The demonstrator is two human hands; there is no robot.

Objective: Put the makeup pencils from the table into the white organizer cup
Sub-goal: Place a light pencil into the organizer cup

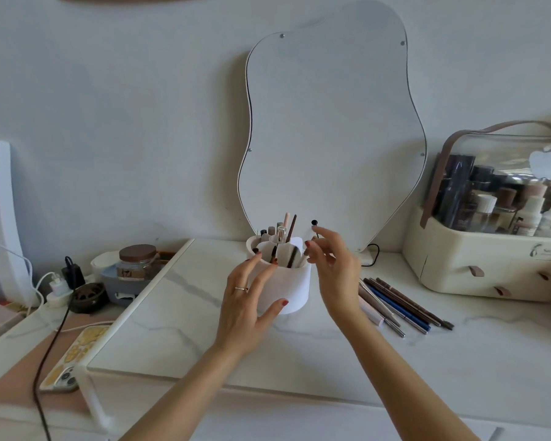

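A: Several makeup pencils (401,305) are lying at right of centre, beside the white organizer cup (291,286) at mid-frame.

B: The cup is being steadied by the left hand (247,300), fingers spread; a thin stick seems pinched by the right hand (333,265). It is best lowered upright into a free compartment.

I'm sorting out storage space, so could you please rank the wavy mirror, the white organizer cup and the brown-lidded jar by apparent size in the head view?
1. Wavy mirror, by far.
2. White organizer cup.
3. Brown-lidded jar, though it sits slightly farther back, so this gap is unsure.
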